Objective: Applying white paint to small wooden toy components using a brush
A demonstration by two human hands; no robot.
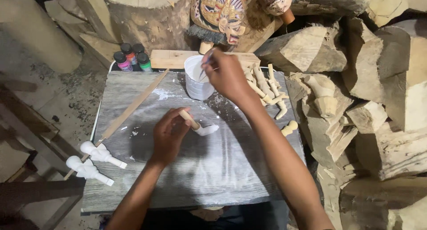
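Observation:
My left hand (169, 134) grips a small carved wooden piece (202, 127) over the grey board (213, 167); its outer end is coated white, its stem is bare wood. My right hand (227, 74) holds a thin paintbrush (205, 65) whose tip dips into a white plastic cup (195, 81) at the board's far edge. Two carved pieces painted white (95, 161) lie at the board's left edge.
Several unpainted carved pieces (267, 85) lie at the board's far right, one more (289, 127) at its right edge. A long wooden stick (129, 109) crosses the left side. Small paint bottles (131, 56) stand behind. A painted puppet head (218, 14) and rough wood blocks (369, 101) crowd the back and right.

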